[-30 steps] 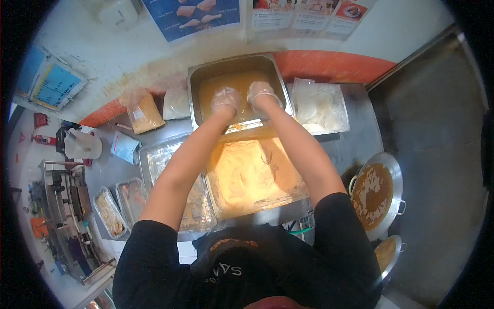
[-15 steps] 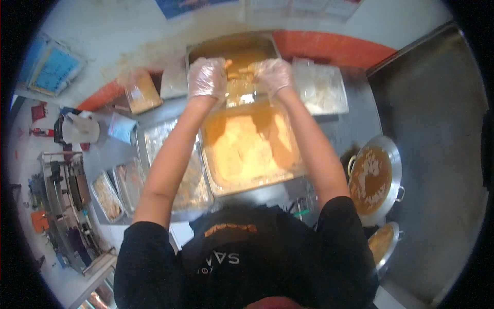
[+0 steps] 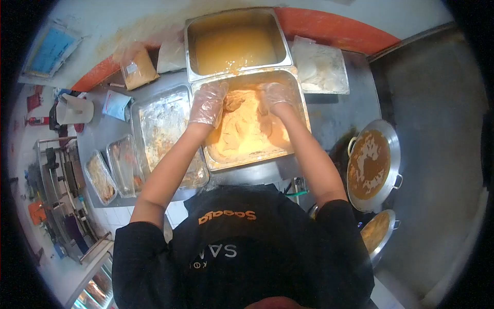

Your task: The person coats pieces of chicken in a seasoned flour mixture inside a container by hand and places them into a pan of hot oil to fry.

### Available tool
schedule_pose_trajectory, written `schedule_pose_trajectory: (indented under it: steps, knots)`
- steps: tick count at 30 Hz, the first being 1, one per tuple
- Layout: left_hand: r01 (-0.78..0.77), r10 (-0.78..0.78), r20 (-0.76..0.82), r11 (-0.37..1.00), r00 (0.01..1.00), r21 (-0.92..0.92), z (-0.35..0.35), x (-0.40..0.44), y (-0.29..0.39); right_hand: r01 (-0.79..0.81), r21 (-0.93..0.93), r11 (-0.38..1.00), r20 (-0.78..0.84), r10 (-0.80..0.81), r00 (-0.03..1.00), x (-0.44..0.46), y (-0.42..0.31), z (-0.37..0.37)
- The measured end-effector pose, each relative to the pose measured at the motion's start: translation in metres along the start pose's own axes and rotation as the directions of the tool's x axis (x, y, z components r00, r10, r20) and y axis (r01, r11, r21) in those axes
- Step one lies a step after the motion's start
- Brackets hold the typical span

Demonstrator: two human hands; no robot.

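Both my hands wear clear plastic gloves and are over a metal tray of pale orange flour point(image 3: 244, 131). At the tray's left side, my left hand point(image 3: 210, 102) is open, its fingers reaching down at the flour. Just right of its fingers lies a flour-dusted lump point(image 3: 235, 101), its kind not clear. My right hand point(image 3: 278, 96) is at the tray's far right part; its fingers are blurred and partly hidden in the flour. Directly behind stands a deep metal pan of yellowish liquid point(image 3: 234, 49), with drips on the near rim.
Left of the flour stands a messy, smeared metal tray point(image 3: 167, 129), with smaller containers of food point(image 3: 101, 177) farther left. A bag of white powder point(image 3: 321, 67) lies at the back right. Two wide pans of brown oil point(image 3: 369, 165) stand to the right.
My hands have come down from the liquid pan, where each held wet pieces, into the flour tray. A coated lump now shows in the flour, whose surface is disturbed.
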State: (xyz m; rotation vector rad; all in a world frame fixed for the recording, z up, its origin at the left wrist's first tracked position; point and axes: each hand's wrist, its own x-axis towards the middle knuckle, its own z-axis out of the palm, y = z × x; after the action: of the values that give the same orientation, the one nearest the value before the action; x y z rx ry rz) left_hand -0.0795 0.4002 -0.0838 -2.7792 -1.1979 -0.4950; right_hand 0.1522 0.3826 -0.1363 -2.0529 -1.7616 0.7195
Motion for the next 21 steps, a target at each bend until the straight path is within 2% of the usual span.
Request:
schedule_pose_trajectory:
  steps: [1, 2, 3, 4, 5, 6, 7, 8, 9, 10, 11, 12, 14, 15, 16, 17, 18, 20, 21]
  knots:
    - [0.006, -0.006, 0.006, 1.0, 1.0, 0.0, -0.006, -0.008, 0.004, -0.072, -0.134, 0.988, 0.149, 0.092, 0.985, -0.004, 0.006, -0.008]
    - [0.09, -0.087, 0.06, 0.995, 0.994, -0.046, -0.014, -0.017, 0.012, -0.122, -0.274, 0.954, 0.275, 0.2, 0.94, -0.006, 0.007, -0.013]
    - [0.174, -0.164, 0.117, 0.981, 0.98, -0.087, -0.017, -0.022, 0.018, -0.123, -0.272, 0.954, 0.278, 0.2, 0.94, -0.002, 0.015, 0.001]
    - [0.17, -0.206, 0.5, 0.978, 0.841, 0.116, -0.017, -0.017, 0.029, -0.083, -0.326, 0.942, 0.284, 0.181, 0.942, 0.003, 0.023, 0.019]
    - [0.168, -0.204, 0.502, 0.979, 0.841, 0.117, -0.013, -0.018, 0.037, -0.043, -0.378, 0.925, 0.29, 0.162, 0.943, 0.005, 0.027, 0.033]
    - [0.248, -0.252, 0.547, 0.965, 0.798, 0.082, -0.006, -0.025, 0.046, -0.045, -0.376, 0.926, 0.292, 0.164, 0.942, 0.002, 0.022, 0.037]
    - [0.331, -0.296, 0.592, 0.942, 0.749, 0.052, 0.002, -0.031, 0.053, -0.167, -0.32, 0.932, 0.186, 0.235, 0.954, -0.003, 0.017, 0.043]
    - [0.331, -0.297, 0.593, 0.942, 0.748, 0.054, 0.014, -0.033, 0.056, -0.281, -0.251, 0.926, 0.082, 0.31, 0.947, -0.006, 0.013, 0.046]
    - [0.359, -0.324, 0.65, 0.93, 0.688, 0.083, 0.025, -0.03, 0.058, -0.278, -0.25, 0.927, 0.084, 0.307, 0.948, -0.006, 0.021, 0.052]
    - [0.384, -0.349, 0.7, 0.916, 0.623, 0.115, 0.033, -0.029, 0.058, -0.208, -0.273, 0.939, 0.116, 0.246, 0.962, -0.006, 0.03, 0.056]
    - [0.386, -0.352, 0.698, 0.915, 0.623, 0.117, 0.031, -0.027, 0.06, -0.135, -0.294, 0.946, 0.148, 0.185, 0.972, -0.007, 0.03, 0.051]
    - [0.392, -0.32, 0.728, 0.917, 0.607, 0.077, 0.028, -0.025, 0.061, -0.131, -0.294, 0.947, 0.149, 0.181, 0.972, -0.008, 0.031, 0.044]
    - [0.399, -0.287, 0.755, 0.916, 0.589, 0.037, 0.03, -0.023, 0.06, -0.055, -0.194, 0.98, 0.271, 0.107, 0.957, -0.013, 0.029, 0.026]
    - [0.456, -0.329, 0.751, 0.889, 0.572, 0.043, 0.04, -0.026, 0.059, -0.054, -0.194, 0.98, 0.277, 0.108, 0.955, -0.021, 0.028, 0.02]
    - [0.508, -0.37, 0.745, 0.86, 0.556, 0.048, 0.049, -0.029, 0.058, -0.032, -0.091, 0.995, 0.317, 0.059, 0.947, -0.03, 0.026, 0.013]
    - [0.505, -0.367, 0.747, 0.862, 0.554, 0.048, 0.053, -0.032, 0.058, -0.018, 0.016, 1.0, 0.349, 0.011, 0.937, -0.036, 0.028, 0.012]
    - [0.467, -0.324, 0.745, 0.884, 0.583, 0.019, 0.056, -0.034, 0.057, -0.022, 0.018, 1.0, 0.347, 0.014, 0.938, -0.035, 0.032, 0.018]
    - [0.425, -0.278, 0.741, 0.905, 0.611, -0.011, 0.061, -0.036, 0.055, 0.069, -0.242, 0.968, 0.363, 0.024, 0.931, -0.03, 0.036, 0.032]
    - [0.379, -0.233, 0.768, 0.925, 0.597, -0.014, 0.063, -0.036, 0.053, 0.066, -0.241, 0.968, 0.361, 0.026, 0.932, -0.029, 0.038, 0.033]
